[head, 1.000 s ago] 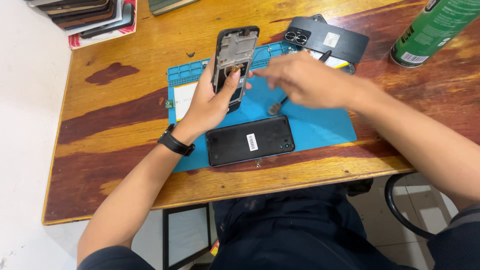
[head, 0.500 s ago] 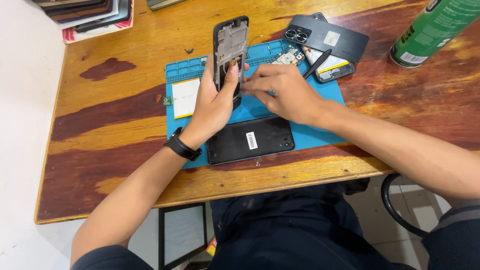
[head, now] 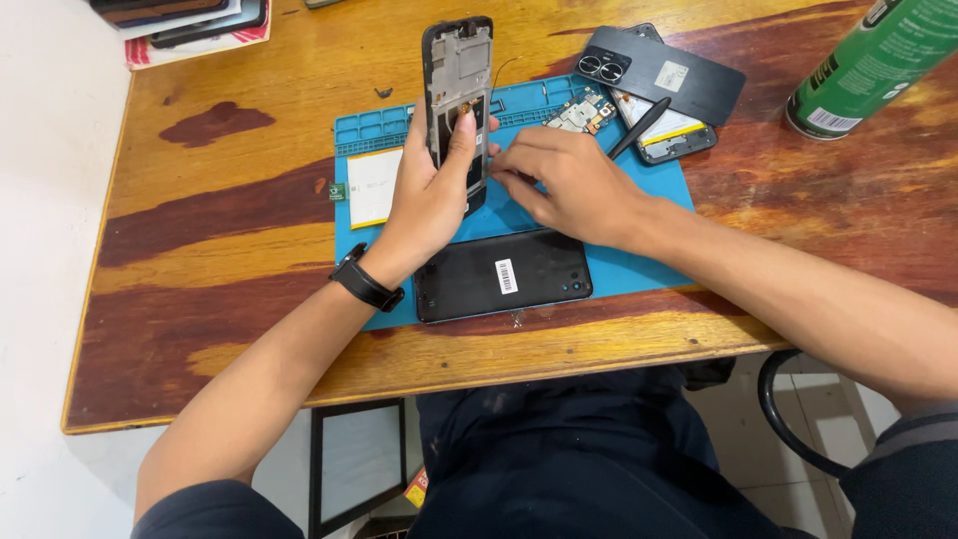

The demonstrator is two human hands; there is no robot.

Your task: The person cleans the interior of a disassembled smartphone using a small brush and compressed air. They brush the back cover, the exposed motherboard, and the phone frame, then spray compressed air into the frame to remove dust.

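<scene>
I see my left hand (head: 429, 205) wrapped around a stripped phone frame (head: 457, 95), holding it upright over the blue mat (head: 639, 274), thumb pressed on its inner face. Left of that grip lies a pale battery (head: 375, 187) on the mat; just below it rests a black back cover (head: 502, 276). To the right, my right hand (head: 569, 185) has its fingertips pinched narrow at the frame's lower edge; I cannot tell what they hold. Beyond it sit a circuit board (head: 582, 110), a second opened phone (head: 664, 130), and a green can (head: 868, 65) on the bench (head: 200, 250).
</scene>
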